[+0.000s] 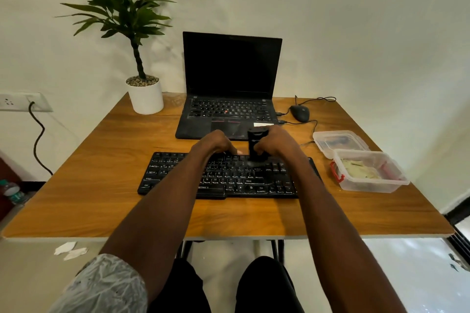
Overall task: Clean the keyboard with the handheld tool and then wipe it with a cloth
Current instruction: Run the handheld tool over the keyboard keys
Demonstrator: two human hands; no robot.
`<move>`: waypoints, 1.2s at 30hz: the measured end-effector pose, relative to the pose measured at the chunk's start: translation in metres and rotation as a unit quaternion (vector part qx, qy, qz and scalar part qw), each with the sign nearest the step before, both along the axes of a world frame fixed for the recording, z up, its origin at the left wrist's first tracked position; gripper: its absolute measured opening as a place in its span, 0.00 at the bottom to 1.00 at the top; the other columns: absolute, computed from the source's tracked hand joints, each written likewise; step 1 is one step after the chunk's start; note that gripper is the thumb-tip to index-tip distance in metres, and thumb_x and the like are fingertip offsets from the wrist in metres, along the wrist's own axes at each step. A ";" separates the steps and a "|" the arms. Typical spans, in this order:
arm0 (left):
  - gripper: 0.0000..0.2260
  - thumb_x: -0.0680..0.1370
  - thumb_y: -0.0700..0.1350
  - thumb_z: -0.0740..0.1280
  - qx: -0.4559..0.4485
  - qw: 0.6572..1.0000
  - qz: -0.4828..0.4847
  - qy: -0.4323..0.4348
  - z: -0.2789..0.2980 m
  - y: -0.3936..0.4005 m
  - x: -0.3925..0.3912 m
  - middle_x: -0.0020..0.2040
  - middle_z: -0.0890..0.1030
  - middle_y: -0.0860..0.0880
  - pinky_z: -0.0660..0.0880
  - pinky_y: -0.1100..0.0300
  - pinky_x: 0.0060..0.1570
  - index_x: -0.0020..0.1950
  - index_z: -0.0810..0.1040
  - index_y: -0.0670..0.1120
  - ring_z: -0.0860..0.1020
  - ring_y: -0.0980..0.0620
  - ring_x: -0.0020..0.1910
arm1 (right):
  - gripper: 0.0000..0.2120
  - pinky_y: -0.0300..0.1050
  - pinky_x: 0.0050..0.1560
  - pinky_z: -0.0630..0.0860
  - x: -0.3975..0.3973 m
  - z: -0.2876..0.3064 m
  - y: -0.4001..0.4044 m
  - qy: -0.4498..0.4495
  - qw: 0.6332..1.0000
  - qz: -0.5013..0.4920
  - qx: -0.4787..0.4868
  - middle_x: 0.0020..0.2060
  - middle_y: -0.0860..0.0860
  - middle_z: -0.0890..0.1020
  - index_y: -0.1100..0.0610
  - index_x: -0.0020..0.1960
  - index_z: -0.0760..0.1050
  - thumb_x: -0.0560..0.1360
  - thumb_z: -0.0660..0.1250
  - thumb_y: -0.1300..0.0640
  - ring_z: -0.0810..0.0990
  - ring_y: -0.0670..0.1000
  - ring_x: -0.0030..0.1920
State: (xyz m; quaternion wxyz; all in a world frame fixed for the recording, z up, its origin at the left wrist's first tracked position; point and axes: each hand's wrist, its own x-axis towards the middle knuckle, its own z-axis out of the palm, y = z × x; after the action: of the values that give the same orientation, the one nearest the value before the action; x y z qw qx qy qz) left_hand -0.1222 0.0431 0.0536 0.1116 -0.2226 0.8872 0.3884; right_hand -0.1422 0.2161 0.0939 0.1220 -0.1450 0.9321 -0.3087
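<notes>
**Over the keyboard's upper rows, tool upright in the right hand**

On the wooden worktop (76, 198), one black keyboard (178, 175) lies near the front edge, with a bare strip of wood between it and that edge. Wide open wood lies to its left, out to the left edge. To its right, the room is narrower: two clear plastic containers sit close by the right edge.

The right hand (276, 143) is curled round one black handheld tool (255, 145), which stands upright with its lower end on the keys at the upper middle-right of the keyboard. The left hand (213, 143) rests beside it on the top rows, fingers bent downward onto the keys; whether it grips anything cannot be told.

The near container (368, 173) is open, with a red clip on its left side, and holds pale, crumpled material. The far container (339, 141) touches it from behind; its contents are dark and unclear.

Behind the keyboard one open laptop (230, 89) stands with a dark screen, its front edge just beyond the hands. One black mouse (300, 112) with a cable lies to its right. One potted plant (145, 91) in a white pot occupies the far-left corner.

Two scraps of paper (70, 250) lie on the floor below the worktop's front-left edge.
</notes>
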 end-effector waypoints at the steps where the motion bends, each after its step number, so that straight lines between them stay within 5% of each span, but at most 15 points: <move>1: 0.18 0.69 0.47 0.77 0.007 1.000 -0.001 0.000 0.001 0.001 0.001 0.50 0.82 0.43 0.73 0.52 0.48 0.52 0.82 0.37 0.79 0.44 0.50 | 0.08 0.42 0.34 0.71 -0.004 0.004 0.008 0.016 0.999 -0.010 0.028 0.39 0.52 0.78 0.59 0.46 0.77 0.68 0.72 0.63 0.77 0.50 0.38; 10: 0.20 0.70 0.48 0.76 -0.023 0.999 0.002 -0.028 0.005 0.004 -0.001 0.57 0.81 0.42 0.74 0.50 0.55 0.57 0.80 0.38 0.78 0.42 0.56 | 0.13 0.42 0.37 0.76 0.005 -0.012 -0.003 -0.019 0.995 0.017 -0.097 0.45 0.54 0.81 0.59 0.51 0.76 0.68 0.73 0.62 0.80 0.51 0.44; 17: 0.11 0.73 0.45 0.74 -0.004 0.999 0.000 -0.048 0.010 0.006 -0.004 0.47 0.80 0.43 0.72 0.53 0.46 0.47 0.80 0.39 0.77 0.47 0.43 | 0.14 0.49 0.47 0.76 -0.022 0.007 0.054 0.053 0.993 -0.064 0.081 0.49 0.57 0.82 0.62 0.53 0.78 0.67 0.72 0.64 0.80 0.57 0.49; 20: 0.11 0.73 0.45 0.74 -0.011 0.999 -0.006 -0.049 0.009 0.006 -0.006 0.50 0.81 0.43 0.72 0.53 0.49 0.47 0.79 0.38 0.77 0.46 0.45 | 0.15 0.49 0.48 0.77 -0.012 0.005 0.041 0.050 0.997 -0.029 0.054 0.49 0.57 0.81 0.61 0.54 0.78 0.68 0.72 0.64 0.80 0.56 0.48; 25: 0.22 0.72 0.48 0.75 -0.053 0.998 -0.007 -0.045 0.007 0.007 -0.004 0.58 0.79 0.41 0.73 0.50 0.57 0.60 0.78 0.36 0.77 0.42 0.59 | 0.13 0.45 0.41 0.79 0.012 -0.005 -0.001 -0.007 0.997 0.026 -0.075 0.44 0.53 0.82 0.57 0.49 0.76 0.67 0.73 0.64 0.81 0.53 0.45; 31: 0.23 0.70 0.50 0.77 -0.039 0.999 -0.004 -0.032 0.003 0.006 -0.003 0.59 0.79 0.41 0.72 0.49 0.55 0.58 0.79 0.37 0.77 0.41 0.58 | 0.17 0.44 0.43 0.72 -0.007 0.004 0.032 0.016 0.998 -0.047 0.024 0.50 0.56 0.81 0.60 0.57 0.77 0.69 0.73 0.62 0.77 0.53 0.47; 36: 0.22 0.70 0.48 0.77 -0.032 0.999 -0.009 -0.032 0.002 0.005 -0.004 0.58 0.80 0.42 0.73 0.50 0.55 0.57 0.80 0.37 0.77 0.42 0.57 | 0.14 0.46 0.42 0.75 -0.003 0.000 0.023 0.051 0.996 -0.067 0.038 0.49 0.56 0.82 0.60 0.54 0.78 0.69 0.73 0.61 0.79 0.53 0.45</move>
State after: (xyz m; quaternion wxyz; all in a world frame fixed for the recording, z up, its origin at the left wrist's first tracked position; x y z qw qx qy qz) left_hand -0.1261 0.0478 0.0558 0.1361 -0.2307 0.8969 0.3517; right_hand -0.1448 0.2395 0.0941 0.0583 -0.0929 0.9559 -0.2723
